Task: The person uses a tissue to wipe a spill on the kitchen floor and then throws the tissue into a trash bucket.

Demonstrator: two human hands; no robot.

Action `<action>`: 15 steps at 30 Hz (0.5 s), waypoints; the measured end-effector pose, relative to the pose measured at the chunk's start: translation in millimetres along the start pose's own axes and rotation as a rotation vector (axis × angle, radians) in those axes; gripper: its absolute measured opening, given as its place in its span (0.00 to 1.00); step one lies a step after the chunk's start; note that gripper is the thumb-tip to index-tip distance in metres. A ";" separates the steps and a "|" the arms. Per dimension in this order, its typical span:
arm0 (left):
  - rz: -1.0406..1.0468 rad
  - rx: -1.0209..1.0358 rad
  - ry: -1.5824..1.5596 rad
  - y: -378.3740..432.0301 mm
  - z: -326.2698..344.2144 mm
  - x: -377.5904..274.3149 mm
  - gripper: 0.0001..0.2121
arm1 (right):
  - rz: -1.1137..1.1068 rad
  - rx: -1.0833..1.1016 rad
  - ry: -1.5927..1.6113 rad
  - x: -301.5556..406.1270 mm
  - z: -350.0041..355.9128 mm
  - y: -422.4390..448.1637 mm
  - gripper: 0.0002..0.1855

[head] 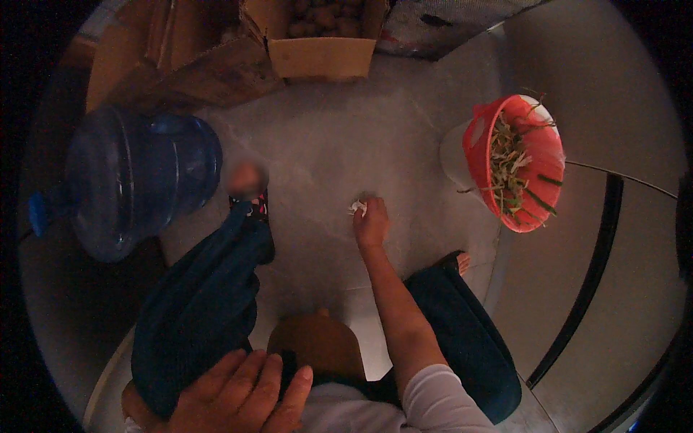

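Note:
My right hand [372, 221] reaches down to the grey floor [319, 130] between my feet. Its fingertips pinch a small crumpled white scrap [357, 207], partly covered by the fingers; I cannot tell what it is made of. Close to the camera, my left hand [238, 392] is held over my left thigh, empty, with its fingers a little apart. To the right of my right hand stands a white bin with a red rim and lining [533, 157]. Dry plant scraps and green stalks [509, 178] fill part of it, and some hang over the rim.
A large blue water jug [146, 168] lies on its side at left. Ahead are a cardboard box [325, 57] of potato-like produce, more cardboard [216, 76] and a woven sack [455, 21]. A brown stool [316, 346] is beneath me. Pale panels [584, 108] border the right side.

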State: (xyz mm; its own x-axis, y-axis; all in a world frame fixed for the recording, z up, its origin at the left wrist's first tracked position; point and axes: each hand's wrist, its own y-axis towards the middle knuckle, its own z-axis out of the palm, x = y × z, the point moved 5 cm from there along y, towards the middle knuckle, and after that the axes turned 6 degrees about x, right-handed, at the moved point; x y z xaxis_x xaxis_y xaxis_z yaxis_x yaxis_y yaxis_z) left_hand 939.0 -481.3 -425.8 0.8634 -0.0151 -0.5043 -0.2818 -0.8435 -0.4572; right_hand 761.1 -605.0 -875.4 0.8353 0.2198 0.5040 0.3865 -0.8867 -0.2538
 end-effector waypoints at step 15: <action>-0.007 0.027 0.027 2.7 1.7 -0.3 0.21 | -0.284 0.078 -0.237 8.4 -6.0 25.1 0.15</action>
State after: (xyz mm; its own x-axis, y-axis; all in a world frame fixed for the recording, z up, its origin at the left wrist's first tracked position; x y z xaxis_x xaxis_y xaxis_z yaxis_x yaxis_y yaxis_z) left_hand 937.3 -482.7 -428.1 0.8761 -0.0244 -0.4815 -0.2872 -0.8286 -0.4806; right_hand 775.4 -627.9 -872.6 0.7542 0.5485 0.3609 0.6367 -0.7453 -0.1978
